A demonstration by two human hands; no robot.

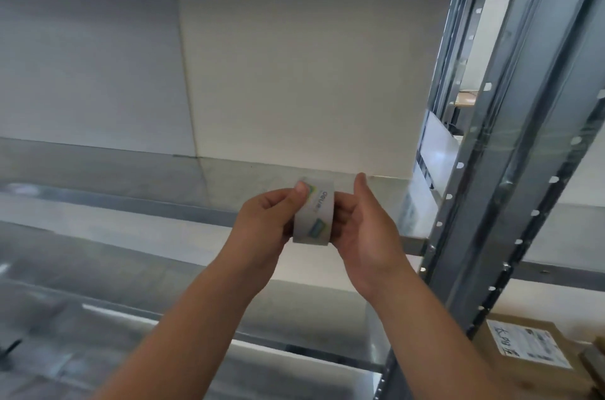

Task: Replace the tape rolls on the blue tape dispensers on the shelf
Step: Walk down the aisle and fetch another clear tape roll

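Both hands hold one tape roll (315,215) in front of the metal shelf (137,200). The roll is seen edge-on, with a white wrapper printed with small blue, green and yellow marks. My left hand (265,222) grips its left side, thumb pressed on the upper edge. My right hand (363,231) cups its right side, fingers curled behind it and the index finger pointing up. No blue tape dispenser is in view.
A grey perforated steel upright (510,170) stands close on the right. White panels (294,72) back the shelf. A lower shelf level (98,318) lies under my forearms. A cardboard box with a white label (527,347) sits at the lower right.
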